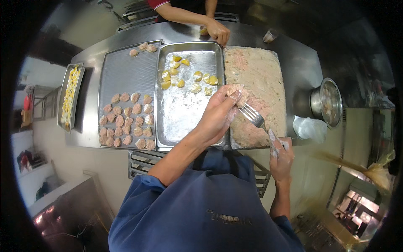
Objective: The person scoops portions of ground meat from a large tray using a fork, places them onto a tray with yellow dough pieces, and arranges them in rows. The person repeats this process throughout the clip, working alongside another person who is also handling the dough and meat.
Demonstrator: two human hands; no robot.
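Note:
My left hand [217, 116] holds a lump of pale pink minced mixture [236, 92] over the left edge of a slab of the same mixture [263, 69]. My right hand [281, 157] grips a metal fork [255, 118], whose tines reach the lump at my left fingertips. Both hands have white residue on them. Left of the slab lies a metal tray [160, 123] with white powder and several yellow chunks [213, 80]. A ridged tray [126, 74] further left carries many small minced lumps [120, 120], some with a white coating.
A co-worker's hand [218, 32] is at the slab's far left corner. A narrow tray of yellow and white pieces [70, 100] stands at the table's left end. On the right are a metal bowl [330, 102], a clear plastic bag [310, 128] and a small cup [269, 36].

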